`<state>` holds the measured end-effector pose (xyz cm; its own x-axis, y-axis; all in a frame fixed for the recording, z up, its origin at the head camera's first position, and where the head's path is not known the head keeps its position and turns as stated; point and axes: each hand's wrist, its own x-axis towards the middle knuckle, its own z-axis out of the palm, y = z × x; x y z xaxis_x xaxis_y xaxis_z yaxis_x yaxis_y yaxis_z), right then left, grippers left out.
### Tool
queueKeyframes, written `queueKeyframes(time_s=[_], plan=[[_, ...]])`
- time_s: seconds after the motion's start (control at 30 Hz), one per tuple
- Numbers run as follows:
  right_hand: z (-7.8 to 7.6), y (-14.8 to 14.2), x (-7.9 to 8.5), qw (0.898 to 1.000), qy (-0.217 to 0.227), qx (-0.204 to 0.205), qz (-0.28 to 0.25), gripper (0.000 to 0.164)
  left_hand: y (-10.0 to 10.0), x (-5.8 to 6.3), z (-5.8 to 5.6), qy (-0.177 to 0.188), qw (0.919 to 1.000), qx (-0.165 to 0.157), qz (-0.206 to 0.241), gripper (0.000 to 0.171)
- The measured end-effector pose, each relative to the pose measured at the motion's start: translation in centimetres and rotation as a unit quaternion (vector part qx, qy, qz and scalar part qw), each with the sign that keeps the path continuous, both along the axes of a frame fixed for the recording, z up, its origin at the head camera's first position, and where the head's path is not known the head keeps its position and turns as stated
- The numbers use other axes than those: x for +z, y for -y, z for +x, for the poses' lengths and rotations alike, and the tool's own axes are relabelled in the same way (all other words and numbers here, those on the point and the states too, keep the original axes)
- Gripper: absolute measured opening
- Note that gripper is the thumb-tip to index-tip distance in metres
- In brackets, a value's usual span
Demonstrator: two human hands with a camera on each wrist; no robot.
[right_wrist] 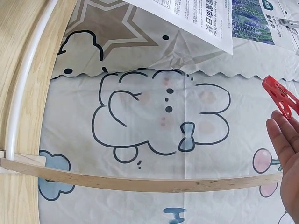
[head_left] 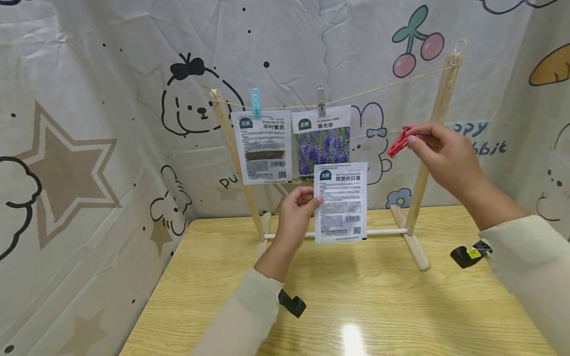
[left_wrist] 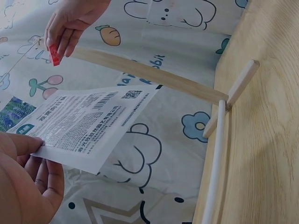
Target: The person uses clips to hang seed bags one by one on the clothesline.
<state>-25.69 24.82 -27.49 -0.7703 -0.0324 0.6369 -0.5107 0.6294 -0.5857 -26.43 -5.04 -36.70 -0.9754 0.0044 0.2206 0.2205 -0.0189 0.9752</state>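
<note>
My left hand point(head_left: 295, 217) pinches a white seed packet point(head_left: 341, 202) by its left edge, printed side toward me, in front of the wooden rack. To the right, my right hand point(head_left: 447, 153) holds a red clothespin point(head_left: 399, 142) between thumb and fingers, apart from the string point(head_left: 383, 88). A blue clothespin point(head_left: 256, 103) fixes one text-covered packet point(head_left: 262, 148) to the string. Beside it a grey clothespin point(head_left: 320, 100) holds a packet with purple flowers point(head_left: 323, 143), whose lower part is partly hidden by the held packet.
The rack has a left post point(head_left: 240, 163), a right post point(head_left: 434, 133) and a white crossbar point(head_left: 386, 232) low between them. It stands on a wood-grain table point(head_left: 311, 296). A cartoon-printed cloth point(head_left: 289, 54) hangs behind.
</note>
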Motion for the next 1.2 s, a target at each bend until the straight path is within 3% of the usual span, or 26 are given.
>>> queueKeyframes(time_s=[0.57, 1.2], plan=[[-0.2, -0.3, 1.8, 1.0, -0.005, -0.009, 0.021, 0.034, -0.8, 1.2, -0.4, -0.001, 0.9999, 0.004, -0.01, 0.021], [-0.6, 0.1, 3.5, 0.998, -0.044, -0.01, 0.034, 0.029, -1.3, 2.3, -0.6, -0.017, 0.9997, -0.006, -0.017, 0.021]])
